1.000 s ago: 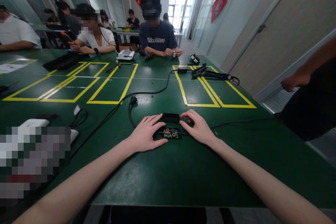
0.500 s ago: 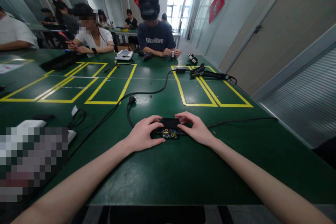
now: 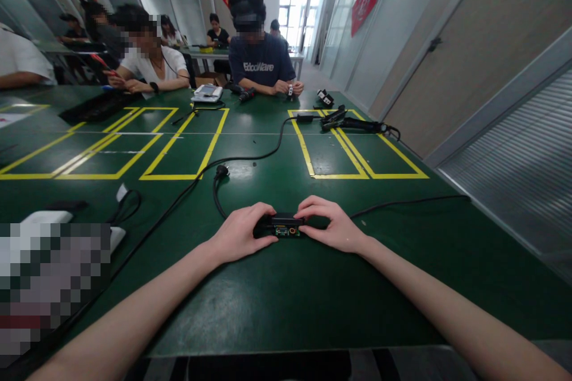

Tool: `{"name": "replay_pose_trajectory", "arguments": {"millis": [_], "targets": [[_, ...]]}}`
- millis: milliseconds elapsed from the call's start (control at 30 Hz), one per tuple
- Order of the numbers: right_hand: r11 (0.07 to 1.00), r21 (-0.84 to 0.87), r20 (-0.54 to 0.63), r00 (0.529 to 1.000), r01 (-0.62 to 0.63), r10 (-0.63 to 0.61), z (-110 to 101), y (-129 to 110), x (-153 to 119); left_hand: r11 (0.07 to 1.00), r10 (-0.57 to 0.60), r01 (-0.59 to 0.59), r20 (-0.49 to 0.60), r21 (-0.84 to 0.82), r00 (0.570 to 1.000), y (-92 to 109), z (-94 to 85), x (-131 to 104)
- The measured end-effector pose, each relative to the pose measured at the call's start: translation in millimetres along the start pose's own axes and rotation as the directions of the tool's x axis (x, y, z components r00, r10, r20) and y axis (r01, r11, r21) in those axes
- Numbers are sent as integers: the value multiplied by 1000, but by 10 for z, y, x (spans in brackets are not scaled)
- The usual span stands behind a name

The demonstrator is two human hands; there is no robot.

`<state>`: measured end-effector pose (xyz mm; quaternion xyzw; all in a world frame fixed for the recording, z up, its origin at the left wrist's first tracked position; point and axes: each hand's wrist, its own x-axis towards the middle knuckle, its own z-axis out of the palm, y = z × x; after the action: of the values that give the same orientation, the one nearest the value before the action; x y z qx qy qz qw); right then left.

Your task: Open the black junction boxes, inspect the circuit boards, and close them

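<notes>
A small black case (image 3: pixel 286 219) with a circuit board (image 3: pixel 286 230) showing on its near side is held low over the green table (image 3: pixel 250 303). My left hand (image 3: pixel 245 230) grips its left end between thumb and fingers. On the right end, the thumb and fingers of my right hand (image 3: pixel 333 223) close on the black cover part. The cover is tilted above the board, and part of the board is visible beneath it. Black cable runs out on both sides; a black plug (image 3: pixel 221 172) lies beyond my left hand.
Yellow tape outlines (image 3: pixel 170 177) mark the table. A long black cable (image 3: pixel 183 193) crosses it. Black tools (image 3: pixel 353 123) lie at the far right, a white device (image 3: pixel 207 93) farther back. A person (image 3: pixel 263 62) sits across, handling a small white part. White items (image 3: pixel 47 217) are left.
The black cover has tipped down over the board, hiding more of it. My right hand has closed nearer the board. The whole view has shifted slightly.
</notes>
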<state>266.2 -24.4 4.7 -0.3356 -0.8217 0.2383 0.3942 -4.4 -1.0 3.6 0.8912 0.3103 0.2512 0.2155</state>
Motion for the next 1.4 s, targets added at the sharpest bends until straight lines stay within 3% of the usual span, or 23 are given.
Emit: {"name": "replay_pose_trajectory", "arguments": {"millis": [167, 367, 567, 1233, 1400], "targets": [[978, -126, 21, 986, 167, -165, 9, -29, 3, 995, 98, -99, -28, -33, 995, -16, 8, -12], [963, -208, 118, 982, 170, -148, 23, -26, -1, 993, 116, -116, -8, 0, 993, -8, -11, -12], [916, -304, 180, 960, 261, -214, 58, -73, 13, 990, 141, -140, -18, 3, 990, -19, 2, -7], [973, -211, 172, 984, 93, -56, 101, -44, 8, 995, 38, -41, 35, 88, 999, 62, 42, 34], [957, -273, 205, 978, 99, -43, 92, -73, 25, 990, 56, -62, 50, 131, 997, 100, 45, 43]]}}
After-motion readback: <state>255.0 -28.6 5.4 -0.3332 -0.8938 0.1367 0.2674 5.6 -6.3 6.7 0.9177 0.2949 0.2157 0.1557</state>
